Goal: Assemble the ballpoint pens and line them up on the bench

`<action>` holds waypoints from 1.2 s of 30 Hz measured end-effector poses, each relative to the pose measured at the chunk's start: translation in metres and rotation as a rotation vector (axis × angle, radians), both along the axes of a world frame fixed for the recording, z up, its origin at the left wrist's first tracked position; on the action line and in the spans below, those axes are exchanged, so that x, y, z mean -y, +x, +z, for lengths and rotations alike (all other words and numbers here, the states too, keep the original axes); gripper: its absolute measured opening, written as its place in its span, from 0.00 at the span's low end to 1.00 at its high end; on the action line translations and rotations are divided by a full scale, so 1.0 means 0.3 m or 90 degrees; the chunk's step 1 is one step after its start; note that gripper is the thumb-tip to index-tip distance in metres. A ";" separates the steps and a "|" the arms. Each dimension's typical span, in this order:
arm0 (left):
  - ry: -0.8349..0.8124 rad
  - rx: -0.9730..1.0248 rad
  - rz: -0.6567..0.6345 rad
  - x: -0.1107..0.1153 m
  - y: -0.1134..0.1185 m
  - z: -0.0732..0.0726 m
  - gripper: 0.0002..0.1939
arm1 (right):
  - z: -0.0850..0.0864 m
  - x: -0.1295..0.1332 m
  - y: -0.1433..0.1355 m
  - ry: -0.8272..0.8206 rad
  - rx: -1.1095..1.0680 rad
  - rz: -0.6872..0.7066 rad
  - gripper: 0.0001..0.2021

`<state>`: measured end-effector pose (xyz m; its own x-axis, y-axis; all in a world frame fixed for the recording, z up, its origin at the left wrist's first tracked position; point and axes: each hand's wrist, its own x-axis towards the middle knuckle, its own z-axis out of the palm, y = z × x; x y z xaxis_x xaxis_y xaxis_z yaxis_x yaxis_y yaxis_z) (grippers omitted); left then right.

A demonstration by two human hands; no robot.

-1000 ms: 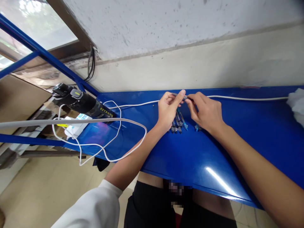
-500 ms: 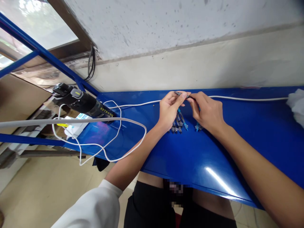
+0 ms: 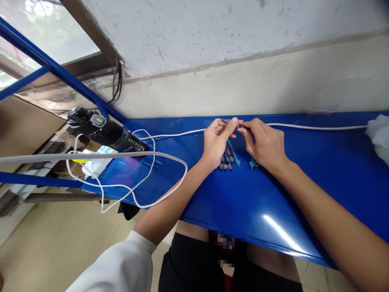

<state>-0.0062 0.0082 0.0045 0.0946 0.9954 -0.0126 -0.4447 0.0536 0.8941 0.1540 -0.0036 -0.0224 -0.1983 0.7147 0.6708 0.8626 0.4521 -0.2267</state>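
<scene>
The dark pen [image 3: 226, 121] is above the table [image 3: 291, 178], near its wall-side edge, pinched between the left hand's [image 3: 216, 138] thumb and fingers; the right hand's [image 3: 263, 142] fingers close on its other end. Just below lie more pens [image 3: 228, 157] (partly hidden by the left hand). Bare tabletop stretches from them to the front edge. Farther left, a bottle [image 3: 109, 132] stands beside looping white cable [image 3: 148, 174].

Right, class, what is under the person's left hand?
Several slim pens lie partly beneath the left hand, on the blue table; their near ends show. The hand and wrist cover other parts, so the full count cannot be told.
</scene>
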 end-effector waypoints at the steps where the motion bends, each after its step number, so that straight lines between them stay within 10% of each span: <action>1: 0.002 -0.001 -0.002 0.001 0.000 0.000 0.14 | 0.000 0.000 0.000 0.000 -0.001 -0.001 0.19; 28: -0.003 0.008 0.033 -0.002 0.013 -0.017 0.16 | -0.006 0.001 -0.009 0.033 0.012 -0.028 0.18; 36: 0.086 0.020 -0.074 -0.004 -0.018 -0.008 0.12 | 0.004 0.004 -0.004 0.020 0.010 -0.011 0.18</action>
<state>-0.0116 0.0095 0.0022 0.2078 0.9701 0.1255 -0.4701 -0.0135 0.8825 0.1529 -0.0049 -0.0213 -0.1972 0.6965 0.6899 0.8735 0.4444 -0.1989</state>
